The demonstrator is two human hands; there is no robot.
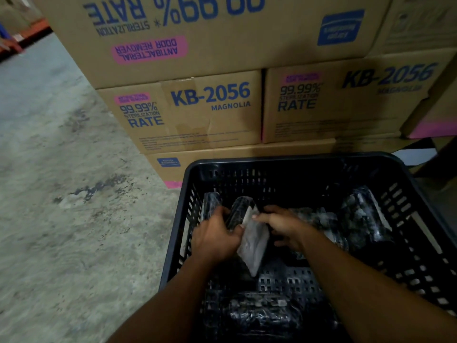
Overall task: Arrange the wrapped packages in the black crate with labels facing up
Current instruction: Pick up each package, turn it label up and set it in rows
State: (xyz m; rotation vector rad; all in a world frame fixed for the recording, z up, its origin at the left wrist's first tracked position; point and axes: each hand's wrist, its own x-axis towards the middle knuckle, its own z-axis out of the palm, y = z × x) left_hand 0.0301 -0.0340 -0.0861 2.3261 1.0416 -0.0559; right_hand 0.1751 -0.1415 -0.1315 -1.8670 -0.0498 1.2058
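A black slotted crate (291, 160) fills the lower right of the head view. Inside it both hands meet on one wrapped package (253, 240), a dark item in clear plastic, tilted on edge with its pale side toward me. My left hand (215, 237) grips its left side. My right hand (282, 226) pinches its top edge. Two dark packages (210, 204) stand upright against the far left wall. More wrapped packages lie at the right (363, 216) and near the front (254, 308). No label is readable.
Stacked cardboard cartons (193, 112) marked KB-2056 stand right behind the crate. Bare stained concrete floor (61, 169) stretches to the left. An orange rack foot (14, 43) shows at the far top left.
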